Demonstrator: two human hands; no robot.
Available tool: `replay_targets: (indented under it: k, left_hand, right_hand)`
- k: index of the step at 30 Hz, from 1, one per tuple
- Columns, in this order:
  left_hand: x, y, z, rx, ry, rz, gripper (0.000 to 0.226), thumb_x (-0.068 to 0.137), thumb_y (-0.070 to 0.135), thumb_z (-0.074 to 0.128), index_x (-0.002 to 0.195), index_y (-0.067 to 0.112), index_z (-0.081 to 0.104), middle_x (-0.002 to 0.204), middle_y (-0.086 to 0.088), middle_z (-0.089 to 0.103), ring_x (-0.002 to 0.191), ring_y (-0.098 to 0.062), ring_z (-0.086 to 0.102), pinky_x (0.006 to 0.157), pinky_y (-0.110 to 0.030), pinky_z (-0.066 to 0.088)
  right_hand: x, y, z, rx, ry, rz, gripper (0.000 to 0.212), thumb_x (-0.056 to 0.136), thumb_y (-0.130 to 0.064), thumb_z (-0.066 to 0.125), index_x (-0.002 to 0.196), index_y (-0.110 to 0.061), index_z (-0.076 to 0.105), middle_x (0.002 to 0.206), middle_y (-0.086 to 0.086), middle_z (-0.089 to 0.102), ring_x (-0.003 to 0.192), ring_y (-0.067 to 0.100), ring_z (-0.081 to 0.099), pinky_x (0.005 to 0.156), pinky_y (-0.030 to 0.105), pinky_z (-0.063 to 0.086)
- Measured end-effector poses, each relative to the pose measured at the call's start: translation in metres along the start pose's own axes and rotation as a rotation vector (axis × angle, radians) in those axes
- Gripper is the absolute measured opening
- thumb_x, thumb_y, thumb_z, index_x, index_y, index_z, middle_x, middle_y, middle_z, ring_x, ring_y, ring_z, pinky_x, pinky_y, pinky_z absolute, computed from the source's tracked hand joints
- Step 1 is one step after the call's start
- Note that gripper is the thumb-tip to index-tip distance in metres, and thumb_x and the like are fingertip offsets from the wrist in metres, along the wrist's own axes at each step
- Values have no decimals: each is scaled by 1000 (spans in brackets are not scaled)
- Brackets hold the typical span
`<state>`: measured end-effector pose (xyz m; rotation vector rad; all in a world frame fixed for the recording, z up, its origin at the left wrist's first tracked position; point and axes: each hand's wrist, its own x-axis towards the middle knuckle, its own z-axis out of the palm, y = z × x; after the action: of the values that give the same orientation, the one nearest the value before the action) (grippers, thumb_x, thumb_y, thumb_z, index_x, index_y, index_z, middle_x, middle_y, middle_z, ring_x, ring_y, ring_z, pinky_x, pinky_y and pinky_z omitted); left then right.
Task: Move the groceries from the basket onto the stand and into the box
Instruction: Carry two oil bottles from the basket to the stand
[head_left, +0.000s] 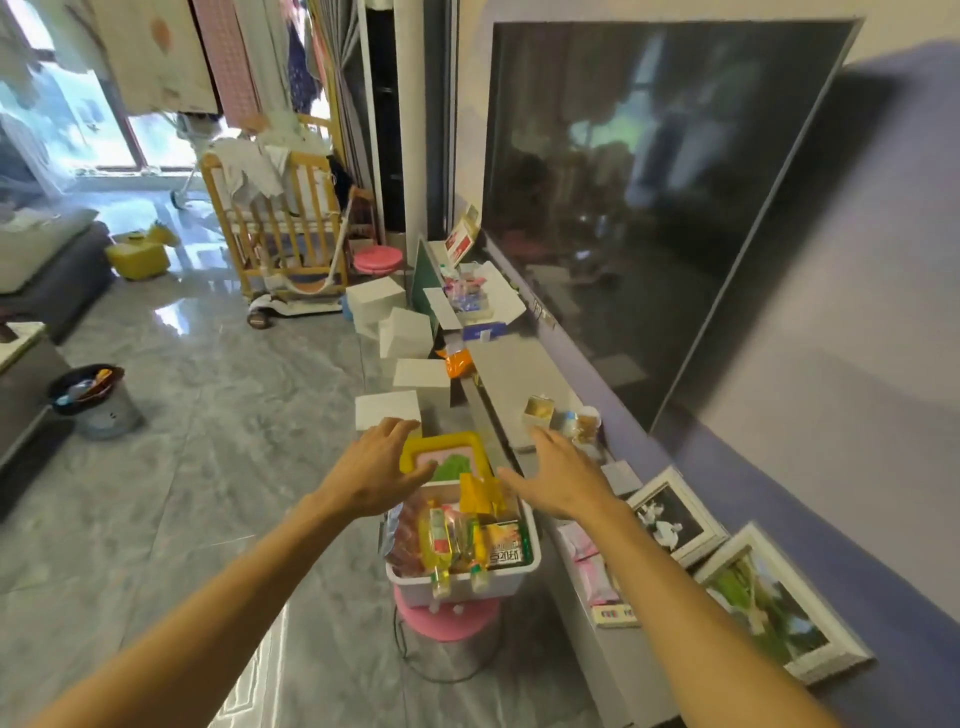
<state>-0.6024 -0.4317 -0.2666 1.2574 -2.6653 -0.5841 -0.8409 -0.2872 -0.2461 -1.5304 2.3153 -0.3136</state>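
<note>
Two hands out over the load, neither holding anything. Left hand (376, 467) and right hand (563, 475) both hang above the far end of the basket (506, 582), fingers (395, 428) straight and spread, palms down.

Risks, as judged from this view:
- Basket sits on a small pink stool (447, 621) and its footprint looks wider than the seat. A pull or press at one end could tip the lot onto the floor.
- Yellow bottles (439, 540) lean out over the near rim. Any jolt to the basket, or drawing out a neighbour, could send them over the edge.
- Contents are packed tight and heaped. Lifting one packet may drag another with it.
- Far end of the stand (514, 379) is crowded with loose papers and packets; a careless set-down there could knock something off.

Position of goods relative to fingers:
- Groceries lie below and nearer the body than the fingertips; the printed packet (501, 548) and the bottles sit back toward the wrists.
- Yellow-rimmed item (441, 439) at the far end lies between the two hands. The left thumb is at its left edge; contact cannot be told. Right hand is apart from it, to the right, near the stand's edge.
- White box (387, 410) stands on the floor just beyond the left fingertips.
</note>
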Motion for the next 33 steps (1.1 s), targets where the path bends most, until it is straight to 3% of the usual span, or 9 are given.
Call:
replay_targets:
  k: [5,10,14,20,24,27,33]
  left_hand:
    - [65,-23,62,101,-155,35,95,81,83,37,157,26,38,159,-3,45,136,-28,53,112,-45,46]
    - [113,-66,145,211,-288,136,85,83,74,37,155,29,40,157,-2,47,136,-28,54,111,-43,45]
    - [148,-120,233,300,-380,285,79,89,65,55,158,31,38,158,1,47,140,-25,51,113,-43,45]
    - [198,-200,366,487,-451,549,79,83,61,69,153,34,46,158,-2,48,147,-27,44,114,-48,40]
    - [210,-222,410,604,-468,719,76,82,44,73,153,37,45,163,-3,41,152,-31,36,113,-58,37]
    - [214,-228,418,634,-407,790,70,91,53,64,155,37,42,165,-3,37,154,-31,30,113,-64,32]
    - [219,-238,418,630,-397,843,71,92,62,46,158,38,35,164,-5,38,154,-34,29,118,-76,18]
  right_hand:
    - [81,45,44,-3,-118,-69,84,97,-68,58,162,-23,31,167,3,39,148,30,45,113,50,45]
    - [151,91,133,-48,-245,-120,77,88,-79,47,151,-34,41,160,-5,46,138,27,54,104,51,53]
    - [193,139,237,-141,-352,-245,61,99,-51,57,153,-27,45,159,-1,45,143,27,49,107,45,49]
    - [254,214,387,-262,-473,-491,78,95,-31,72,163,-26,34,172,4,28,159,25,28,125,48,36]
    - [286,231,434,-327,-386,-721,92,88,-17,80,165,-28,31,176,5,18,163,27,19,126,50,35]
    - [303,232,448,-375,-340,-856,100,82,-14,82,166,-28,30,177,7,17,165,28,7,129,52,26]
    - [319,234,455,-458,-297,-1054,103,78,-32,87,164,-23,33,174,7,27,164,33,14,129,57,22]
